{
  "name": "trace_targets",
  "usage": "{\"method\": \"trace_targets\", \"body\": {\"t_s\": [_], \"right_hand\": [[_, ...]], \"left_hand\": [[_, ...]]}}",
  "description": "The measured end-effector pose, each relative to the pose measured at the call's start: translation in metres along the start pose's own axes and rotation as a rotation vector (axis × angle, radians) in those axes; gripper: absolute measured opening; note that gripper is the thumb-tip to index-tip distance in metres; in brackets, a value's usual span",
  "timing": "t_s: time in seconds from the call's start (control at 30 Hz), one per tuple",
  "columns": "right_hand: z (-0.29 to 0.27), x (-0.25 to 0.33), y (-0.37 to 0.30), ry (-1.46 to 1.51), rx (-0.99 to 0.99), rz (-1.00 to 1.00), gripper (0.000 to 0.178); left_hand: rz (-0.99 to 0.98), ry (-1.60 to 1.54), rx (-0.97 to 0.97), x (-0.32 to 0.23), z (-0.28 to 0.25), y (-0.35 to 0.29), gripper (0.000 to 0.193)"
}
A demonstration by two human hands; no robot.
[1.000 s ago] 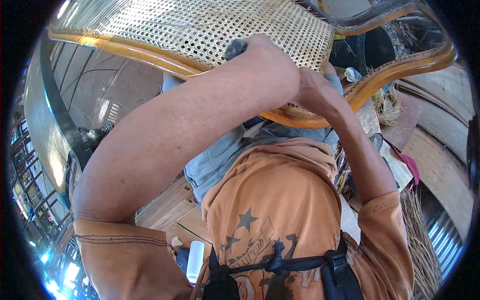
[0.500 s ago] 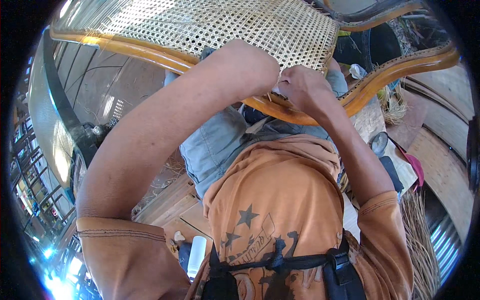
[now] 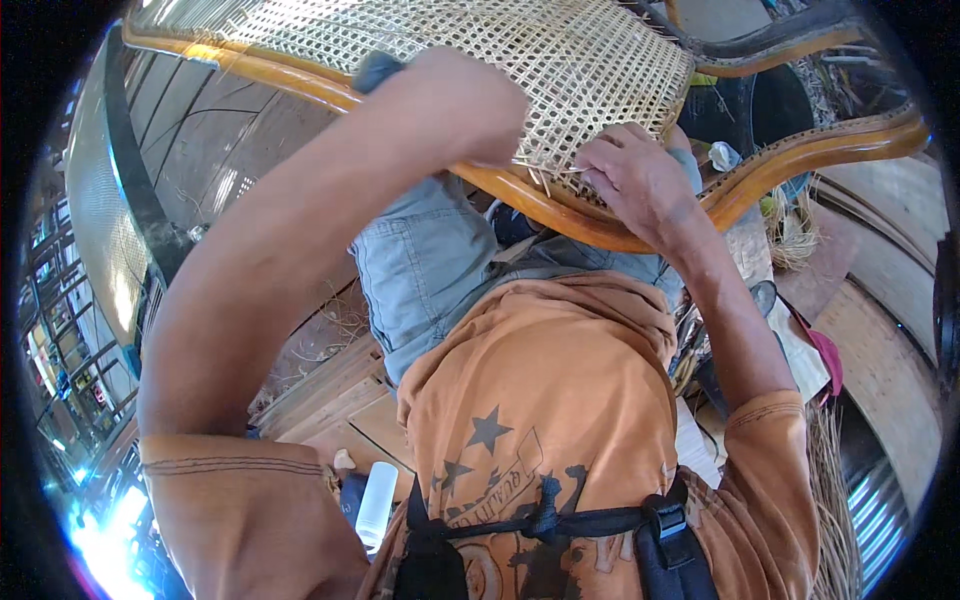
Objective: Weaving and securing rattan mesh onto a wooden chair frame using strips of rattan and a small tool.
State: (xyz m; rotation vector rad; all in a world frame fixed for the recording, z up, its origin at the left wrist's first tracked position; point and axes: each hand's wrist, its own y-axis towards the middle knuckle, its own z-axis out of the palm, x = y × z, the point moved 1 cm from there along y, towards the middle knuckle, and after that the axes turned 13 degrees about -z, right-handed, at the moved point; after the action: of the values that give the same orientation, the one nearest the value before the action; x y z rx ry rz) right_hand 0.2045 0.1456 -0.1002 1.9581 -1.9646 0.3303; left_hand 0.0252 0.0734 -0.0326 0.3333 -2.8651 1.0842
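Note:
Across my lap lies a curved, varnished wooden furniture frame (image 3: 560, 212) filled with woven cane webbing (image 3: 590, 80). Loose cane ends stick up along its near edge. My right hand (image 3: 640, 185) is at that edge, fingers curled down onto the weave and a pale strand beside the thumb and forefinger. Raised over the webbing to the left, my left hand (image 3: 455, 105) is blurred and closed. A dark grey-blue, blunt-ended thing (image 3: 376, 72) juts from its far side and moves with it; the rest is hidden by the hand.
A second cane panel in a dark frame (image 3: 150, 235) stands at the left. To the right are a bundle of fibre strands (image 3: 790, 235), a magenta cloth (image 3: 826, 355) and a black round container (image 3: 780, 105). A white cylinder (image 3: 376, 505) lies below on the left.
My left hand has moved up and left, away from my right hand, with the dark thing. My right hand's fingers have loosened from a tight fist and now lie over the cane edge.

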Motion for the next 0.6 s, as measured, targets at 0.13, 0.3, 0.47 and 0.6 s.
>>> {"method": "trace_targets", "body": {"t_s": [0.13,0.3,0.47,0.6], "right_hand": [[0.005,-0.001,0.001,0.068,-0.058,-0.064,0.007],[0.005,-0.010,0.008,0.124,0.061,-0.084,0.013],[0.000,-0.020,0.021,0.230,0.202,-0.069,0.009],[-0.003,-0.022,0.033,0.358,0.268,0.144,0.017]], "left_hand": [[-0.098,-0.089,-0.022,0.030,0.011,-0.021,0.035],[-0.181,-0.112,-0.106,0.055,0.021,-0.045,0.038],[-0.140,-0.179,-0.174,0.074,0.029,-0.071,0.041],[-0.294,-0.265,0.026,0.075,0.037,-0.084,0.040]]}}
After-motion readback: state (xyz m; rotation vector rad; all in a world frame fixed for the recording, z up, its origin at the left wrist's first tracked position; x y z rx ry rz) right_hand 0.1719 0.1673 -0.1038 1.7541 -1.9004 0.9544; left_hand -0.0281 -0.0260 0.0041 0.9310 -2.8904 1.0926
